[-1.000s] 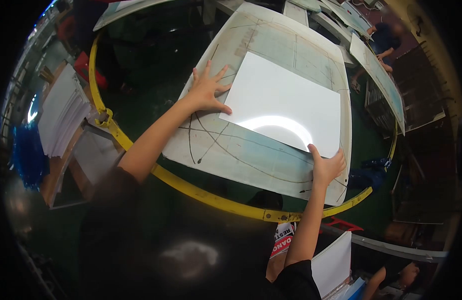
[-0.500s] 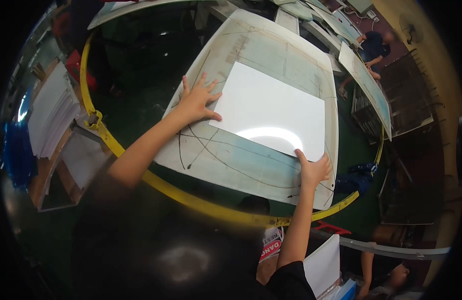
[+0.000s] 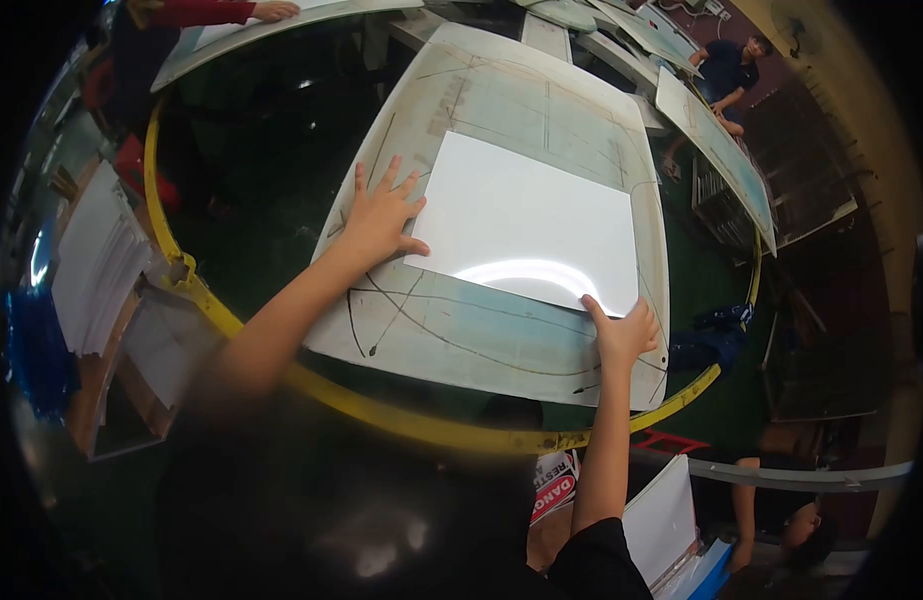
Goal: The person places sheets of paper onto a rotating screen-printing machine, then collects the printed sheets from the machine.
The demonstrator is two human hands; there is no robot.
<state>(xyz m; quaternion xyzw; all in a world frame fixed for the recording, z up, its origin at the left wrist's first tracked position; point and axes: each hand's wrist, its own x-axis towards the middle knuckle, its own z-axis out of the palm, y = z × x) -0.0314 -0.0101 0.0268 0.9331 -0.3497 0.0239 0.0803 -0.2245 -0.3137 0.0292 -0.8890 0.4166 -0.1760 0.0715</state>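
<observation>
A glossy white rectangular sheet [image 3: 526, 215] lies flat on a pale, rounded board [image 3: 461, 345] marked with dark scratches and curved lines. My left hand [image 3: 381, 218] rests at the sheet's left edge, fingers spread over the board and thumb touching the lower left corner. At the lower right corner is my right hand [image 3: 624, 335], its thumb on the bottom edge and its partly bent fingers by the right edge, thumb and fingers apart. A bright curved reflection crosses the lower part of the sheet.
A yellow rail [image 3: 401, 418] curves around the board. More pale boards [image 3: 716, 150] stand around the far side, with people near them. Stacked white sheets [image 3: 101, 260] sit at left. Below right are another white sheet [image 3: 661, 515] and a co-worker's arm [image 3: 744, 510].
The view has shifted slightly, so board, sheet and hands appear farther left. Both hands stay at the sheet's corners. A co-worker's red-sleeved arm and hand now show at top left.
</observation>
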